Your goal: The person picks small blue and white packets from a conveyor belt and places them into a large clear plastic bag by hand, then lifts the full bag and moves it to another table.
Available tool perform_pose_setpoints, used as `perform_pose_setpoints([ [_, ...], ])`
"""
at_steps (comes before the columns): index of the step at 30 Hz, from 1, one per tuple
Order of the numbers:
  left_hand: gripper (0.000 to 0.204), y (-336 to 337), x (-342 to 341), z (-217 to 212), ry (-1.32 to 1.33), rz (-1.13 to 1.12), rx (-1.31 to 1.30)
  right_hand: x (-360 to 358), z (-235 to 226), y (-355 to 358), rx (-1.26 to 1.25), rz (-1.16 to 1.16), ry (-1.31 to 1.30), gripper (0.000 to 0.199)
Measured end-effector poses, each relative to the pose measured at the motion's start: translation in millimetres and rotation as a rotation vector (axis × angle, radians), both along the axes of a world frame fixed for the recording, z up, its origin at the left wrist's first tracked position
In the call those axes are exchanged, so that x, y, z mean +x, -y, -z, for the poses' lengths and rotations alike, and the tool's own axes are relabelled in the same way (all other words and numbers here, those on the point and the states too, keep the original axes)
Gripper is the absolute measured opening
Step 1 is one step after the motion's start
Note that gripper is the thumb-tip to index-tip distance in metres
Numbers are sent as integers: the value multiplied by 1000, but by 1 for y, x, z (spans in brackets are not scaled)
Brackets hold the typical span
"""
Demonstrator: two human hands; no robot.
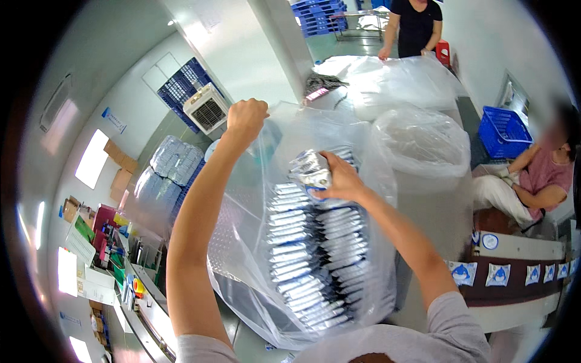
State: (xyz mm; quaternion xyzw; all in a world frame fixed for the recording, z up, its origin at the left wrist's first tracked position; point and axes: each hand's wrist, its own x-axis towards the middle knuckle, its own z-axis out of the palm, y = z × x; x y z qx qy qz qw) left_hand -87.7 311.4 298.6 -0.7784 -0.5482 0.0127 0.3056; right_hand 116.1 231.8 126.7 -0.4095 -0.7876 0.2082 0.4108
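Note:
Up at the far left rim of a large clear plastic bag (239, 242), my left hand (247, 118) is closed on the film and lifts it. Inside the bag, two long rows of silver and blue sachets (290, 242) stand on edge, packed side by side. At the far end of the rows my right hand (343, 178) is wrapped round a small bunch of silver sachets (310, 169). Part of the rows beneath that hand is hidden.
Another clear bag (423, 142) stands open to the right, before a stack of plastic sheeting (393, 81) handled by a person in black. A conveyor (478, 275) carries spaced sachets at right, near a seated person and a blue basket (505, 133). Filled bags (175, 157) are piled left.

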Motion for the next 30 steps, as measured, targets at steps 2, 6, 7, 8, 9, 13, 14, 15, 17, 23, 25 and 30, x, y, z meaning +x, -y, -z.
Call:
perform_pose_setpoints([
  [2, 13, 1, -2, -10, 57, -94, -81, -33, -13, -46, 128, 67, 356, 85],
  [6, 13, 14, -1, -3, 0, -13, -98, -128, 21, -112, 56, -10, 827, 82],
  [7, 13, 15, 0, 1, -15, 8, -114, -142, 40, -126, 26, -14, 897, 82],
  [8, 14, 17, 0, 4, -33, 28, -130, -152, 55, -136, -20, -17, 874, 86],
  [9, 13, 16, 7, 4, -25, 52, -116, -148, 65, -158, -78, -119, 932, 86],
  [13, 12, 21, 5, 10, 45, 62, -135, -133, 61, -167, -127, -296, 986, 89],
  [14, 11, 32, -10, 7, 65, 16, -147, -149, 48, -144, -71, -297, 955, 91],
  [15, 12, 32, -12, 10, 67, 20, -146, -152, 60, -133, -72, -199, 888, 94],
  [17, 12, 34, -14, 9, 66, 30, -132, -159, 79, -115, -63, 3, 751, 101],
  [23, 37, 98, 23, -21, 404, 497, -92, -124, 67, -100, 65, 167, 694, 95],
  [25, 46, 154, 24, -41, 550, 474, -104, -90, 49, -66, 224, 221, 606, 88],
  [30, 26, 253, -107, 61, 1322, 40, -16, 47, 27, 115, 226, 129, 39, 33],
])
